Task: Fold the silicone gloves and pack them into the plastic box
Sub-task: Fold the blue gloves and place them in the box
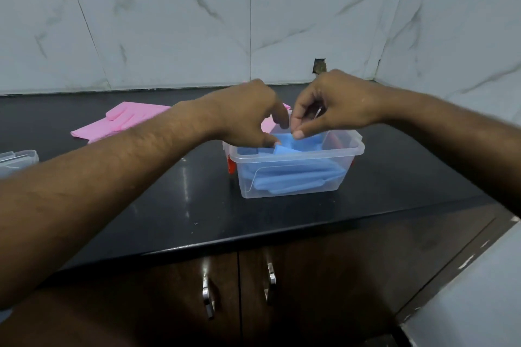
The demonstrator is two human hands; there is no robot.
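A clear plastic box (298,189) stands on the black counter, holding folded blue silicone gloves (298,177). Both hands hover over its open top. My left hand (248,113) curls down at the box's back left, its thumb and fingers pinching a blue fold near the rim. My right hand (332,104) reaches in from the right, its fingertips pressing on the top of the blue glove. A pink glove (124,121) lies flat on the counter to the left, and a bit of another pink glove (267,124) shows behind the box.
The box's clear lid (17,162) lies at the counter's left edge. An orange-red latch (231,167) sticks out on the box's left side. Marble-tiled walls close off the back and right. Cabinet doors with metal handles (208,298) sit below the counter's front edge.
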